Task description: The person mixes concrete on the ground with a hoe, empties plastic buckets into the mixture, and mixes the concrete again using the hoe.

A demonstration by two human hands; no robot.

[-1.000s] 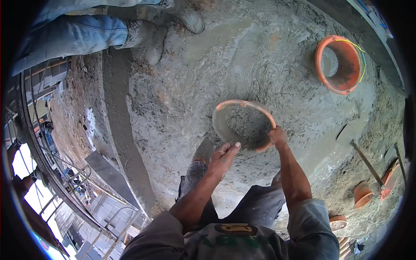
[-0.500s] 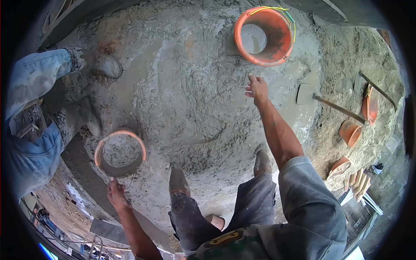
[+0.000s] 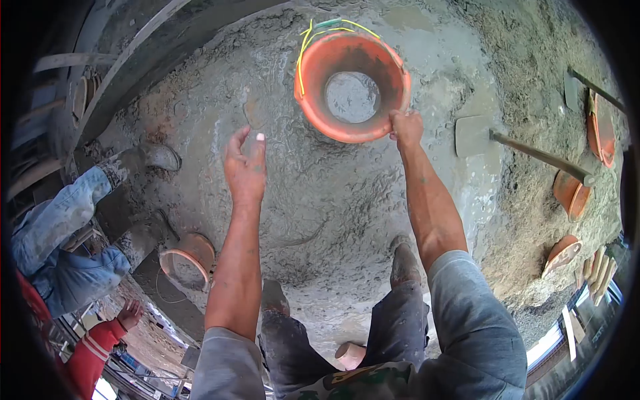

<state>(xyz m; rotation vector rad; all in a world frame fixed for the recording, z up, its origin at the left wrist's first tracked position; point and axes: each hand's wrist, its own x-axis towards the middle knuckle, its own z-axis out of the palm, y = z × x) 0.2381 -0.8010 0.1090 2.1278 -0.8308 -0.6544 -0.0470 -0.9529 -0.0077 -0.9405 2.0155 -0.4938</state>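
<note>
An orange bucket (image 3: 317, 83) with a yellow cord handle (image 3: 303, 60) stands at the top middle, tilted so that I look down into it. Grey residue covers its bottom. My right hand (image 3: 406, 127) is closed on the right side of its rim. My left hand (image 3: 245, 167) reaches out over the wet mortar (image 3: 293, 200), fingers apart and holding nothing, to the left of the bucket. A second orange bucket (image 3: 197, 248), smeared with mortar, rests at the lower left beside my left forearm.
A co-worker in muddy jeans (image 3: 53, 207) stands at the left; a red sleeve (image 3: 97, 350) with an open hand shows below. On the right lie a shovel (image 3: 533, 150), another orange bucket (image 3: 572, 195) and an orange container (image 3: 600, 130). A curved wall edge (image 3: 133, 57) borders the upper left.
My left hand has left the lower-left bucket and come up toward the middle. My right hand has taken hold of the top bucket's rim. The co-worker's red sleeve has come into view.
</note>
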